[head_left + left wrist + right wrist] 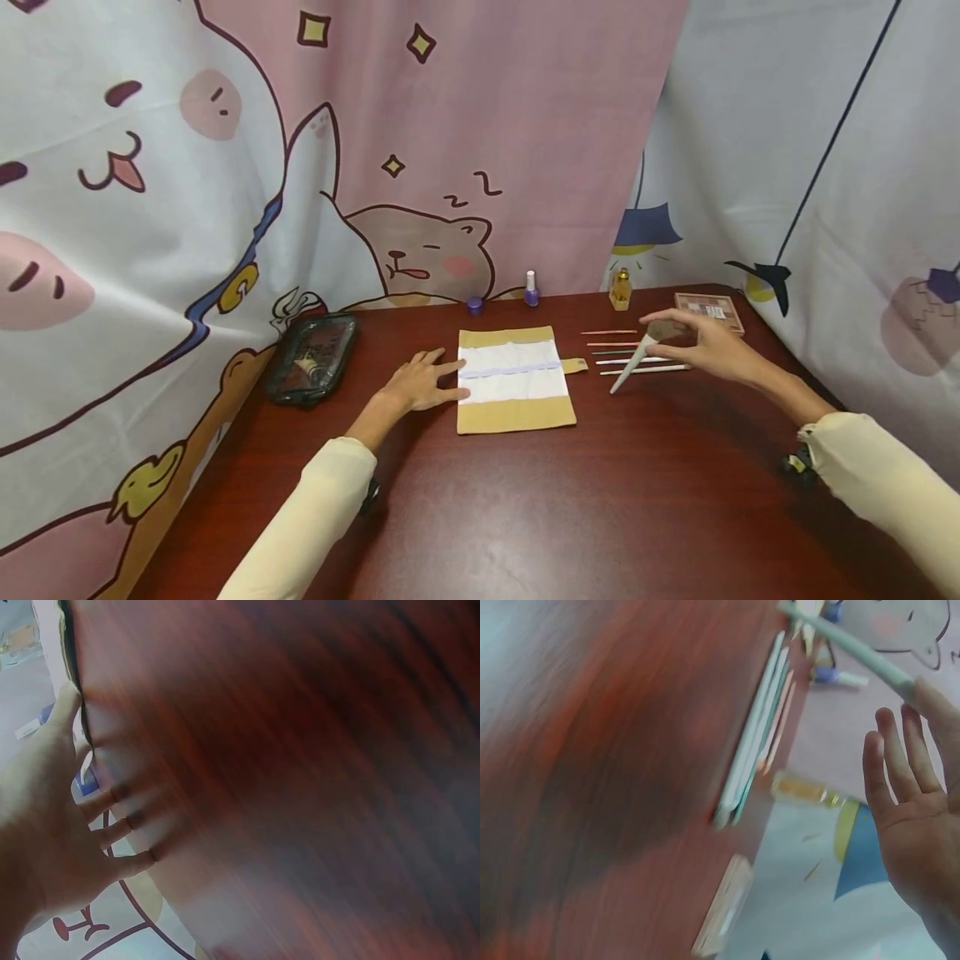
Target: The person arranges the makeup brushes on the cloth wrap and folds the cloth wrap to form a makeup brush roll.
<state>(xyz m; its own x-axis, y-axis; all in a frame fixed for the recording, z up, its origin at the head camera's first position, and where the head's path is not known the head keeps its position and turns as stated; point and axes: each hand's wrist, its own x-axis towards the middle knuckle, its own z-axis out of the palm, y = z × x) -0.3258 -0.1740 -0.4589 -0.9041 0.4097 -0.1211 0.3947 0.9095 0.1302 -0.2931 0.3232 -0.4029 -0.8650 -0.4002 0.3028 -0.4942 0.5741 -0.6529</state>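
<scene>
A makeup brush with a pale tapered handle and brown bristles is pinched between the thumb and fingers of my right hand. Its handle end points down and left, over the table; in the right wrist view the pale handle slants up from the fingertips. An unfolded cloth brush roll, white inside with tan bands and a lilac strip, lies flat in the middle. My left hand rests at its left edge, fingers spread, with thumb and index fingertip on the border. Several slim brushes lie side by side below the right hand.
At the back stand a purple jar, a purple nail polish bottle and a yellow perfume bottle. A makeup palette lies behind the right hand. The black tray is at the left, near the curtain.
</scene>
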